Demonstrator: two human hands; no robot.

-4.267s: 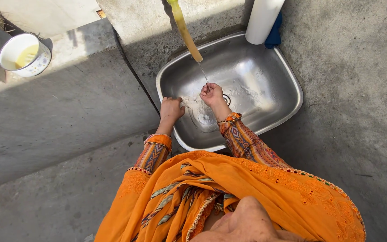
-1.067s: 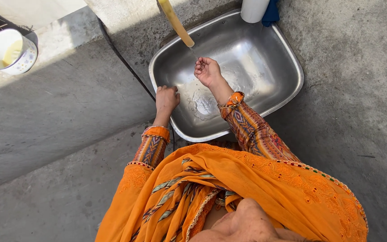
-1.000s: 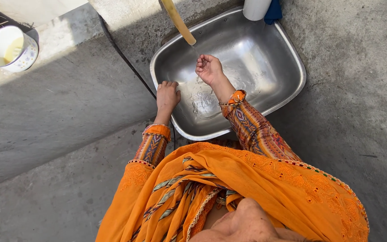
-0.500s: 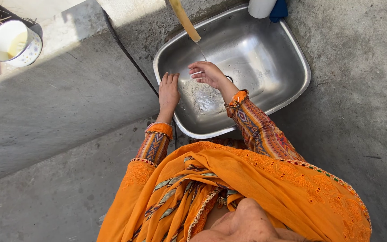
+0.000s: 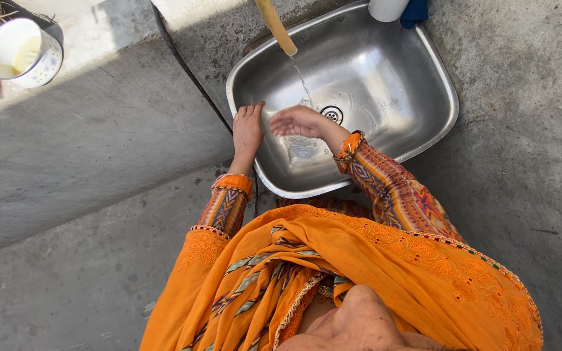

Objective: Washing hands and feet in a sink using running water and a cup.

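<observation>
Upper left of frame: white enamel mug (image 5: 22, 44) with pale yellowish contents, standing on a sunlit concrete ledge (image 5: 99, 39), well apart from everything else. Below it, grey concrete desk (image 5: 99, 143) running across the frame, partly in shadow. Thin dark cable (image 5: 190, 75) lying diagonally on the concrete from top centre-left down toward the basin's left edge. Left of centre: left hand (image 5: 248, 130), open, palm down, fingers together and flat on the left rim of the steel sink (image 5: 437, 97), gripping nothing. Just beside it, inside the basin: right hand (image 5: 297, 121), open and loosely cupped, fingers pointing toward frame left, held under the thin stream of water (image 5: 300, 78), holding nothing. Stream falling from a yellowish-tan spout (image 5: 277, 26) at top centre. Round drain (image 5: 332, 114) visible just right of the right hand; shallow water pooled in the lower part of the basin. Top right of sink: white cylindrical container (image 5: 387, 8) with a blue object (image 5: 414, 12) touching its right side, both cut off by the frame edge. Lower frame: orange patterned sleeves and orange shawl (image 5: 372, 266) of the person.
</observation>
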